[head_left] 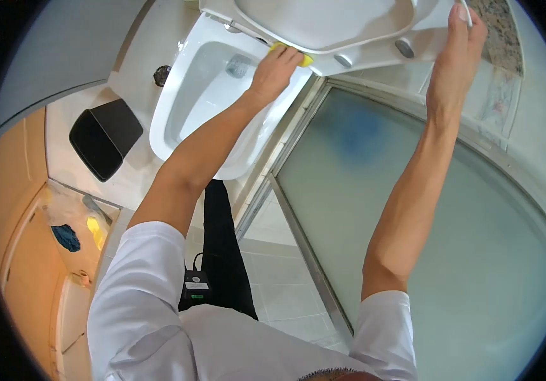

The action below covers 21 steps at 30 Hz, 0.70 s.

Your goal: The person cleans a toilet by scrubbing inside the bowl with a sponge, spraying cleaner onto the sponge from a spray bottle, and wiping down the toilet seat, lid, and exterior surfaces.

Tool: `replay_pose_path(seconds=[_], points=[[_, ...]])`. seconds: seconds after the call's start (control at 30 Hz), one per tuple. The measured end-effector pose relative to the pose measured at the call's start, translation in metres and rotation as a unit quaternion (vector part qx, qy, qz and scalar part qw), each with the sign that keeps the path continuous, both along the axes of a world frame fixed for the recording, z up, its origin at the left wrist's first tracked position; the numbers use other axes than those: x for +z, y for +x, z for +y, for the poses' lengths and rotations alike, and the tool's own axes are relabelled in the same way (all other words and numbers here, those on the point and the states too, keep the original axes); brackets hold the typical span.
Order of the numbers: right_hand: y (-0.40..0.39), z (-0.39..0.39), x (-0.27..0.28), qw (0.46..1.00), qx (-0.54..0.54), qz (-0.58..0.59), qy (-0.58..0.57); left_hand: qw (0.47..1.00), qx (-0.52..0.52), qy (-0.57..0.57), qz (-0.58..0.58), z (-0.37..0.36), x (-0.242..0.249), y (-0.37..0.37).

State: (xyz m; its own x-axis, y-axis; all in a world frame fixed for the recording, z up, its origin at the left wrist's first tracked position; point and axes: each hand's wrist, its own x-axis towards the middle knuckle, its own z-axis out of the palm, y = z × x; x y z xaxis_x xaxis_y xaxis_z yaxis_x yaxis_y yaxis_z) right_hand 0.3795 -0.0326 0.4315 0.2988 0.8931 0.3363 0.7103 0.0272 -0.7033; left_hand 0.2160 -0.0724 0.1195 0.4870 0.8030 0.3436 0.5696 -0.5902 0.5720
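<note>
My left hand (pixel 275 71) is closed over a yellow cloth (pixel 307 60), pressing it near the hinge end of the raised toilet seat. Fingers cover most of the cloth, so its exact shape is hidden. My right hand (pixel 454 66) grips the far right edge of the white toilet seat (pixel 373 61), thumb on the near face and the other fingers mostly behind. Grey bumpers dot the seat's underside, and the lid (pixel 330 22) stands up behind it. Below and left lies the white toilet bowl (pixel 160 130), with water at its bottom.
A black waste bin (pixel 105 136) stands left of the toilet. On the right, a frosted glass shower door (pixel 425 241) in a metal frame runs close to my right arm. A granite ledge (pixel 498 32) is at the top right. A floor drain (pixel 162 75) lies beyond the bin.
</note>
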Motion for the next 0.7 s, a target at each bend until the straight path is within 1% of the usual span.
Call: replay_pose_path(seconds=[0.03, 0.1, 0.13, 0.17, 0.2, 0.23, 0.27, 0.3, 0.33, 0.37, 0.4, 0.43, 0.47, 0.5, 0.53, 0.57, 0.6, 0.63, 0.67, 0.7], points=[[0.0, -0.001, -0.001, 1.0, -0.005, -0.014, -0.002, 1.0, 0.004, -0.001, -0.002, 0.002, -0.002, 0.003], [0.007, -0.001, -0.009, 0.999, -0.022, -0.02, -0.013, 0.991, -0.024, 0.074, -0.108, -0.004, -0.002, 0.014], [0.014, 0.002, -0.011, 1.0, -0.024, 0.011, 0.009, 0.983, -0.09, 0.091, -0.134, -0.002, 0.016, 0.019], [0.016, 0.006, -0.014, 0.998, -0.026, 0.042, 0.032, 0.983, -0.118, 0.096, -0.105, 0.006, 0.027, 0.027], [0.012, 0.005, -0.017, 0.998, -0.023, 0.044, 0.025, 0.981, -0.145, 0.099, -0.076, 0.009, 0.031, 0.028], [0.007, 0.002, -0.015, 0.999, -0.03, 0.009, 0.019, 0.983, -0.139, 0.093, -0.074, 0.007, 0.024, 0.02], [0.0, 0.0, -0.01, 0.999, -0.036, -0.027, 0.016, 0.985, -0.094, 0.08, -0.121, 0.006, 0.011, 0.012], [-0.008, -0.001, -0.008, 0.998, -0.049, -0.004, 0.029, 0.982, -0.051, 0.071, -0.169, 0.007, -0.002, 0.005], [-0.008, 0.001, -0.007, 0.999, -0.045, -0.007, 0.03, 0.984, 0.055, 0.053, -0.16, 0.005, -0.051, -0.002], [-0.008, 0.0, -0.007, 0.998, -0.045, -0.032, 0.034, 0.986, 0.119, -0.071, -0.088, 0.012, -0.049, -0.024], [-0.009, -0.001, -0.009, 0.997, -0.046, -0.055, 0.036, 0.956, 0.242, -0.113, -0.125, 0.015, -0.048, -0.035], [-0.008, -0.001, -0.011, 0.997, -0.045, -0.052, 0.034, 0.903, 0.335, -0.147, -0.227, 0.031, -0.033, -0.043], [-0.005, 0.0, -0.013, 0.998, -0.038, -0.041, 0.037, 0.903, 0.337, -0.145, -0.222, 0.04, -0.028, -0.043], [-0.002, 0.0, -0.015, 0.998, -0.033, -0.031, 0.038, 0.851, 0.374, -0.178, -0.323, 0.045, -0.021, -0.038], [-0.002, -0.003, -0.017, 0.999, -0.032, -0.027, 0.034, 0.785, 0.407, -0.209, -0.418, 0.046, -0.016, -0.03], [-0.002, -0.002, -0.017, 0.999, -0.032, -0.01, 0.04, 0.811, 0.386, -0.209, -0.387, 0.032, -0.004, -0.021], [-0.004, 0.002, -0.017, 0.998, -0.028, 0.006, 0.052, 0.776, 0.355, -0.227, -0.469, 0.018, 0.015, -0.004], [-0.008, 0.002, -0.015, 0.998, -0.046, -0.013, 0.04, 0.751, 0.328, -0.256, -0.512, 0.005, -0.006, 0.017], [-0.011, -0.001, -0.014, 0.999, -0.038, -0.008, 0.038, 0.708, 0.31, -0.321, -0.548, -0.004, -0.004, 0.025], [-0.012, -0.001, -0.012, 0.999, -0.046, -0.022, 0.02, 0.687, 0.336, -0.338, -0.548, 0.0, -0.002, 0.021]])
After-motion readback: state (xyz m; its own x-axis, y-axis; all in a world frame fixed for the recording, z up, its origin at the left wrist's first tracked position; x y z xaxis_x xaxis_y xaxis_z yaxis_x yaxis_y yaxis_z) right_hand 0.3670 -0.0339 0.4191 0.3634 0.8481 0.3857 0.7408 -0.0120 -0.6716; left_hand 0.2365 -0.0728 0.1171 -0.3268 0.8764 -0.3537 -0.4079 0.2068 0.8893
